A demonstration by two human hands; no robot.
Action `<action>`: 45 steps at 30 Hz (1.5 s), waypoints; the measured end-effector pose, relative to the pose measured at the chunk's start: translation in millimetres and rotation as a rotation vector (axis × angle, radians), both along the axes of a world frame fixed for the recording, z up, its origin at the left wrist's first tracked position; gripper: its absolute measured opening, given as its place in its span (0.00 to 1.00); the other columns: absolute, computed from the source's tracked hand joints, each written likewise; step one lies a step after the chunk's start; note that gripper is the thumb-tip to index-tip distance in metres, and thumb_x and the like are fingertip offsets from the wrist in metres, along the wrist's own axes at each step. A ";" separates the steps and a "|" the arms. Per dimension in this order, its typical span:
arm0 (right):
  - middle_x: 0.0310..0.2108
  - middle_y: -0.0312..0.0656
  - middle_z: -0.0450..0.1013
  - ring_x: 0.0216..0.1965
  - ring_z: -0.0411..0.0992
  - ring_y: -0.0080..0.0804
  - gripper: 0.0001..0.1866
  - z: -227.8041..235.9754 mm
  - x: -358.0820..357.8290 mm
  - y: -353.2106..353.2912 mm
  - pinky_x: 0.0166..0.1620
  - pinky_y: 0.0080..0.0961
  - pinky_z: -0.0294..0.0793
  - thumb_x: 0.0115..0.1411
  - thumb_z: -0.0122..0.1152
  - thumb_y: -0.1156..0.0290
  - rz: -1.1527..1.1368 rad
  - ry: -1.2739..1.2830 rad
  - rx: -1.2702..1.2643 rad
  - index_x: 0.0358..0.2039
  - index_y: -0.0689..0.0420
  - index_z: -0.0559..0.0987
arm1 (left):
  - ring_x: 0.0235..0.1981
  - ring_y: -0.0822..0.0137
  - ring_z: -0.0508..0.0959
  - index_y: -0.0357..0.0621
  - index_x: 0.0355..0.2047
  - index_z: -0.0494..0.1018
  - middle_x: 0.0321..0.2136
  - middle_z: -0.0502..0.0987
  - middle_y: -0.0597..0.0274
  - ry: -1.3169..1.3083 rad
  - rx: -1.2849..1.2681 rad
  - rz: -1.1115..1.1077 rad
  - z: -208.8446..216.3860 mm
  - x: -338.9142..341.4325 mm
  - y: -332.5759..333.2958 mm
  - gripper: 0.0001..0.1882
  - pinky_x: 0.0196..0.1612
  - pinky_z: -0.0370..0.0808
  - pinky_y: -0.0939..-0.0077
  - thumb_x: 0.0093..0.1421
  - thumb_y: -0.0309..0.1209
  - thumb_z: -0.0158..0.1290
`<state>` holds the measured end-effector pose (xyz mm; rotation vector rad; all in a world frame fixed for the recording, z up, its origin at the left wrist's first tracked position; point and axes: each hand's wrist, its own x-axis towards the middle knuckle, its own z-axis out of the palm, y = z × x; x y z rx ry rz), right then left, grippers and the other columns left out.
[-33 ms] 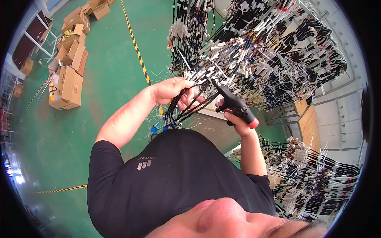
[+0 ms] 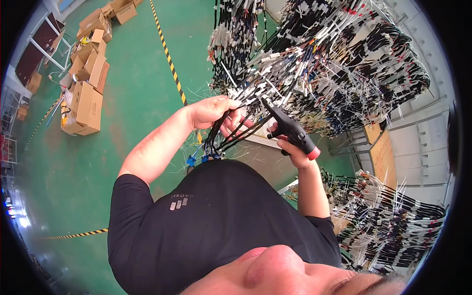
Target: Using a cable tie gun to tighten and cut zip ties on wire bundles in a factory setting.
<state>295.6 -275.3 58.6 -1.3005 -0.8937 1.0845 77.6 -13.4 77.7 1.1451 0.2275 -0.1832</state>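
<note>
Cables Holding Still

I'm seeing this scene matching the earlier frame. The left hand is pinching the slim, black, bunched cables near the shirt; the right hand, apart, is gripping a black, red-ended pistol-shaped tool.

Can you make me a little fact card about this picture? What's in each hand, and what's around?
Left hand: gripping black cables
Right hand: holding a black pistol-shaped tool with a red end
Ahead and right: big bunches of wires with white bits
Floor: green, with yellow-and-black tape
Far left: open cardboard boxes
</note>
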 end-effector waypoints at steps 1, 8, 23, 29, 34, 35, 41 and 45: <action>0.54 0.40 0.78 0.60 0.75 0.39 0.30 -2.3 0.8 0.2 0.66 0.41 0.70 0.59 0.71 0.77 0.007 -0.018 0.012 0.62 0.59 0.75 | 0.40 0.58 0.86 0.37 0.30 0.77 0.56 0.79 0.42 0.008 -0.005 0.000 2.8 0.1 -1.0 0.31 0.42 0.85 0.59 0.80 0.45 0.34; 0.57 0.42 0.77 0.62 0.74 0.37 0.29 -13.3 14.0 4.3 0.68 0.39 0.69 0.63 0.68 0.78 0.121 -0.390 0.108 0.65 0.59 0.74 | 0.41 0.58 0.86 0.38 0.30 0.77 0.58 0.78 0.43 0.036 -0.074 -0.017 2.2 -1.4 0.9 0.30 0.43 0.86 0.58 0.80 0.46 0.36; 0.55 0.43 0.78 0.60 0.75 0.39 0.25 -13.8 -0.6 9.4 0.65 0.38 0.70 0.64 0.66 0.78 0.114 -0.354 0.221 0.62 0.58 0.77 | 0.44 0.64 0.84 0.39 0.28 0.77 0.51 0.83 0.44 0.030 0.160 -0.032 6.5 -0.1 -7.2 0.29 0.42 0.85 0.62 0.79 0.45 0.38; 0.52 0.44 0.79 0.55 0.77 0.39 0.21 -1.0 -7.1 10.4 0.61 0.35 0.72 0.63 0.67 0.74 0.069 -0.394 0.177 0.58 0.58 0.80 | 0.38 0.66 0.82 0.39 0.25 0.76 0.30 0.81 0.58 -0.008 0.310 -0.063 16.5 1.5 -14.7 0.29 0.42 0.81 0.69 0.78 0.46 0.41; 0.41 0.43 0.79 0.48 0.78 0.33 0.15 14.0 -15.2 7.9 0.54 0.32 0.76 0.63 0.69 0.71 0.071 -0.166 0.053 0.50 0.58 0.81 | 0.41 0.65 0.83 0.39 0.22 0.73 0.25 0.78 0.60 0.021 0.444 -0.160 23.2 2.4 -14.2 0.26 0.45 0.78 0.71 0.76 0.40 0.42; 0.41 0.43 0.79 0.48 0.78 0.33 0.15 11.6 -15.1 7.8 0.54 0.32 0.76 0.63 0.69 0.71 0.067 -0.166 0.053 0.50 0.58 0.81 | 0.45 0.61 0.85 0.40 0.22 0.71 0.32 0.82 0.55 0.012 0.440 -0.178 22.4 3.7 -13.2 0.24 0.45 0.80 0.69 0.75 0.38 0.43; 0.29 0.38 0.76 0.34 0.75 0.31 0.11 -0.2 -10.2 5.7 0.41 0.32 0.75 0.61 0.72 0.67 0.063 -0.596 0.003 0.39 0.56 0.79 | 0.36 0.64 0.83 0.41 0.26 0.71 0.34 0.80 0.58 -0.082 0.182 -0.113 15.0 -3.9 -8.5 0.21 0.38 0.79 0.70 0.75 0.37 0.41; 0.50 0.40 0.79 0.53 0.77 0.38 0.22 -2.2 -15.2 12.1 0.59 0.37 0.74 0.63 0.71 0.63 0.107 -0.399 0.200 0.55 0.55 0.79 | 0.55 0.50 0.83 0.42 0.26 0.67 0.42 0.80 0.53 -0.131 0.094 -0.153 13.7 -5.7 -0.8 0.22 0.42 0.84 0.62 0.78 0.37 0.34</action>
